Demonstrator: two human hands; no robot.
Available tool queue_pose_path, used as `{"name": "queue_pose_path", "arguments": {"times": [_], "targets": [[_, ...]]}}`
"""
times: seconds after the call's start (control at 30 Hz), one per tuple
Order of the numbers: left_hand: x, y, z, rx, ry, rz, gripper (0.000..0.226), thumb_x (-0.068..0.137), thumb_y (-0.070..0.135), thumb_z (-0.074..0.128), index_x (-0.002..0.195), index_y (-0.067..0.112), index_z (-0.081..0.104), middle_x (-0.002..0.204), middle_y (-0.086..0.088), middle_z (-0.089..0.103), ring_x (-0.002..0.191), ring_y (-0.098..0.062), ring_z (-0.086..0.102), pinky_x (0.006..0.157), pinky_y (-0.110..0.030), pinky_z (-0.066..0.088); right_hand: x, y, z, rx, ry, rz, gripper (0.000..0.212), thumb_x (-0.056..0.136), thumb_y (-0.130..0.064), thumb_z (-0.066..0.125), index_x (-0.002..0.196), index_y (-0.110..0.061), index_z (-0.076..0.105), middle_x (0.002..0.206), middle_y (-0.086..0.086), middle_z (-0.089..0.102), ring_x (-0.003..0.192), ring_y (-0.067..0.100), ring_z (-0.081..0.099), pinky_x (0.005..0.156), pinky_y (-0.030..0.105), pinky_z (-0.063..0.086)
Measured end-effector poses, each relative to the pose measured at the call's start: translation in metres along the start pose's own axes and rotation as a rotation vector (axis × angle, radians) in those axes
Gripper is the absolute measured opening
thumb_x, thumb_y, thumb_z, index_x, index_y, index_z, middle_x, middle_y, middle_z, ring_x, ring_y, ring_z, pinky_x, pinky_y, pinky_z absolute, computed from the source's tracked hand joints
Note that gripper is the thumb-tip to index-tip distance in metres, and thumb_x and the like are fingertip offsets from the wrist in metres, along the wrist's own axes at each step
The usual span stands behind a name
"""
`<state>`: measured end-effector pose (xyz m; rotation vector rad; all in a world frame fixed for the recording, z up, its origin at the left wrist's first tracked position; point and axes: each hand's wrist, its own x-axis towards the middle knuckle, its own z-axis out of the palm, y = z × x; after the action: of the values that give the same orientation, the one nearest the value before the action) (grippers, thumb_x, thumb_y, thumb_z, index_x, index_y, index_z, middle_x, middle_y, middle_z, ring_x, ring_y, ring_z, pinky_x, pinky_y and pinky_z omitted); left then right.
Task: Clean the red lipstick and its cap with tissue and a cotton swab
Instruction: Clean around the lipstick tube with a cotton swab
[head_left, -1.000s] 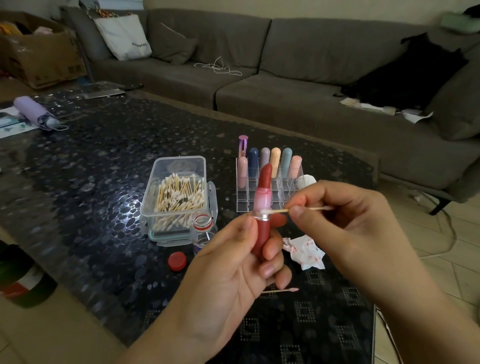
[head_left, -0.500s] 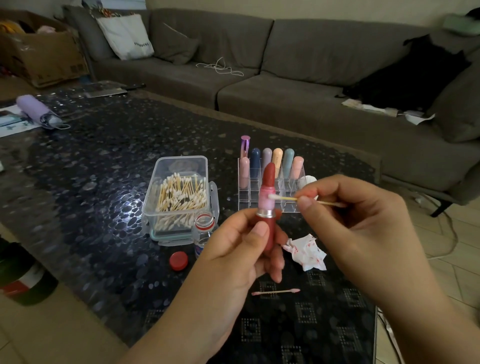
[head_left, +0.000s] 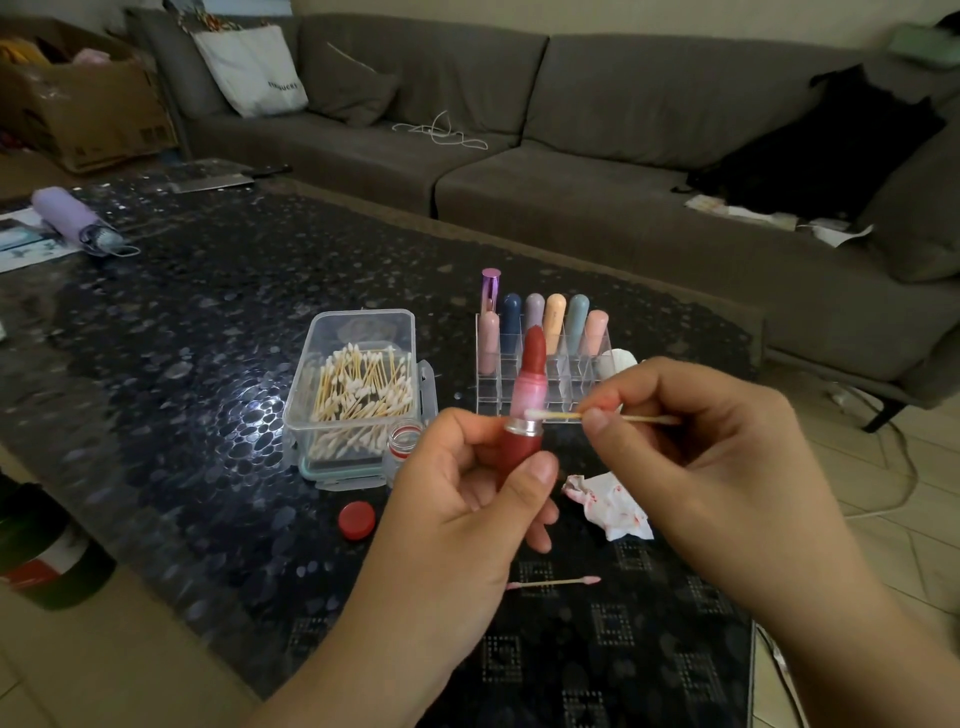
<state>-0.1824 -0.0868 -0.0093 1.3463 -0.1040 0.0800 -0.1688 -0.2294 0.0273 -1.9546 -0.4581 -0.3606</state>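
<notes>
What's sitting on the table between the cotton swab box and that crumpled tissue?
In the head view, a small open glass bottle stands by the swab box; toward the tissue, the left hand blocks the table.

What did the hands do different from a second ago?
The right hand moved the cotton swab up the red lipstick, then back down to its silver ring. The left hand kept holding the lipstick upright. The tissue stayed put.

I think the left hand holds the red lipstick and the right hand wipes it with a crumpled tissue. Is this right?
Not quite: the right hand wipes the red lipstick with a cotton swab, as the head view shows. The left hand does hold it.
</notes>
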Motion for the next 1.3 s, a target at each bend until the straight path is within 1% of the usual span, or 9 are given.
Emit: {"name": "queue_pose_path", "arguments": {"times": [0.13, 0.23, 0.4, 0.47, 0.57, 0.7, 0.83, 1.13, 1.3], "targets": [[0.001, 0.0, 0.002, -0.102, -0.028, -0.046, 0.029, 0.06, 0.024, 0.067, 0.086, 0.013, 0.06, 0.057, 0.002, 0.065, 0.053, -0.01, 0.061, 0.053, -0.018, 0.05, -0.001, 0.0, 0.001, -0.016, -0.01, -0.014, 0.009, 0.078, -0.02, 0.065, 0.069, -0.021, 0.067, 0.054, 0.004, 0.058, 0.045, 0.007, 0.048, 0.045, 0.009, 0.038], [0.001, -0.002, 0.001, -0.127, -0.073, -0.05, 0.023, 0.07, 0.024, 0.072, 0.09, 0.013, 0.067, 0.059, 0.002, 0.066, 0.057, -0.009, 0.064, 0.058, -0.02, 0.052, 0.0, 0.0, 0.001, -0.003, -0.011, -0.007, 0.005, 0.075, -0.022, 0.064, 0.072, -0.022, 0.067, 0.061, 0.007, 0.062, 0.048, 0.01, 0.051, 0.046, 0.011, 0.041], [0.001, -0.001, 0.002, -0.143, -0.097, -0.043, 0.019, 0.076, 0.027, 0.058, 0.087, 0.012, 0.063, 0.062, 0.003, 0.064, 0.055, -0.013, 0.061, 0.052, -0.022, 0.05, 0.0, 0.003, 0.004, 0.015, 0.0, -0.003, 0.002, 0.075, -0.022, 0.064, 0.075, -0.022, 0.067, 0.06, 0.008, 0.062, 0.048, 0.015, 0.051, 0.047, 0.013, 0.043], [0.0, -0.003, 0.003, -0.113, -0.11, -0.033, 0.018, 0.084, 0.034, 0.052, 0.085, 0.018, 0.062, 0.057, 0.006, 0.056, 0.049, -0.012, 0.053, 0.051, -0.024, 0.046, 0.0, 0.003, 0.004, 0.02, -0.004, -0.001, 0.003, 0.075, -0.023, 0.064, 0.075, -0.022, 0.067, 0.06, 0.008, 0.063, 0.048, 0.014, 0.052, 0.047, 0.013, 0.042], [0.001, -0.006, 0.004, -0.143, -0.109, -0.032, 0.022, 0.081, 0.035, 0.046, 0.083, 0.025, 0.065, 0.058, 0.008, 0.045, 0.052, -0.009, 0.04, 0.053, -0.023, 0.042, -0.001, 0.003, 0.004, 0.003, -0.011, 0.003, 0.004, 0.075, -0.023, 0.064, 0.075, -0.022, 0.067, 0.061, 0.006, 0.064, 0.05, 0.016, 0.053, 0.047, 0.014, 0.043], [0.001, -0.005, 0.001, -0.271, -0.135, -0.072, 0.029, 0.081, 0.033, 0.044, 0.086, 0.019, 0.069, 0.063, 0.003, 0.051, 0.055, -0.01, 0.044, 0.054, -0.023, 0.044, -0.001, 0.003, 0.002, -0.009, 0.009, 0.007, 0.004, 0.076, -0.023, 0.064, 0.075, -0.022, 0.068, 0.061, 0.008, 0.062, 0.047, 0.013, 0.048, 0.045, 0.01, 0.039], [0.001, -0.005, -0.002, -0.241, -0.144, -0.08, 0.025, 0.079, 0.028, 0.046, 0.082, 0.022, 0.07, 0.062, 0.004, 0.054, 0.056, -0.01, 0.047, 0.056, -0.025, 0.045, 0.0, 0.003, 0.001, -0.004, 0.033, 0.008, 0.009, 0.081, -0.023, 0.067, 0.072, -0.024, 0.067, 0.061, 0.009, 0.059, 0.046, 0.006, 0.046, 0.044, 0.011, 0.037], [0.001, -0.008, -0.001, -0.08, -0.084, -0.013, 0.015, 0.078, 0.025, 0.05, 0.086, 0.018, 0.06, 0.069, 0.003, 0.064, 0.057, -0.009, 0.051, 0.062, -0.031, 0.042, -0.001, 0.004, 0.003, -0.056, 0.016, -0.018, 0.008, 0.077, -0.023, 0.063, 0.07, -0.022, 0.066, 0.058, 0.009, 0.06, 0.046, 0.02, 0.05, 0.044, 0.016, 0.04], [0.002, -0.01, 0.001, -0.001, -0.05, 0.047, 0.007, 0.079, 0.027, 0.051, 0.083, 0.029, 0.056, 0.067, 0.005, 0.064, 0.054, -0.009, 0.051, 0.063, -0.033, 0.042, -0.001, 0.004, 0.005, -0.065, 0.049, -0.042, 0.008, 0.078, -0.023, 0.062, 0.072, -0.024, 0.066, 0.058, 0.01, 0.058, 0.048, 0.022, 0.049, 0.043, 0.021, 0.039]]}}
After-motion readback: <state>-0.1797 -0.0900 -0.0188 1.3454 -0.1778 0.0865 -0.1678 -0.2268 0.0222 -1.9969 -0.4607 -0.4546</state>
